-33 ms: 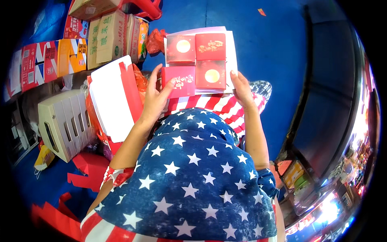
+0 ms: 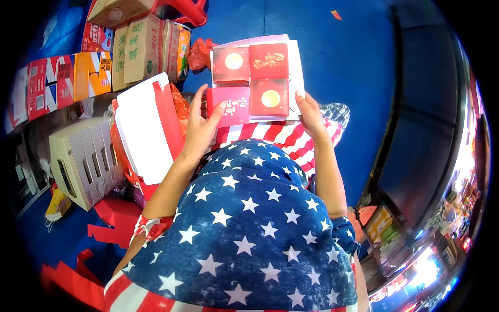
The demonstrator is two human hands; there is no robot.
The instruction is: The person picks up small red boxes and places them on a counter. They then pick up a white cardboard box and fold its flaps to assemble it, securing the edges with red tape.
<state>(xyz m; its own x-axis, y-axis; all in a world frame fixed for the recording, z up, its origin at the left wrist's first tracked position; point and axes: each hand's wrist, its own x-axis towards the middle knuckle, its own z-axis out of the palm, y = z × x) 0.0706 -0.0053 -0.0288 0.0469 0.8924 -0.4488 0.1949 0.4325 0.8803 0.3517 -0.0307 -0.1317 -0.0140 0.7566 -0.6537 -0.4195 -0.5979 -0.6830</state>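
On my lap, over red-and-white striped cloth, lies a white board [image 2: 296, 65] with four-square rows of flat red boxes. Two of them, a moon-printed box [image 2: 269, 97] at the lower right and another moon box [image 2: 231, 63] at the upper left, show a pale yellow disc. A red box with gold lettering [image 2: 269, 60] is at the upper right. My left hand [image 2: 200, 125] grips the pinkish-red box [image 2: 230, 112] at the lower left, thumb on its face. My right hand [image 2: 312, 114] pinches the board's right edge; its fingers are partly hidden underneath.
Cardboard cartons [image 2: 143, 47] and printed boxes [image 2: 52, 80] are stacked at the far left. Nearer stand a beige slotted case [image 2: 86, 156] and a white panel [image 2: 140, 125] beside my left arm. Red scraps [image 2: 117, 221] lie on the blue floor. A dark cabinet [image 2: 421, 114] lines the right.
The board and its boxes have shifted very slightly left. Both hands keep the same hold.
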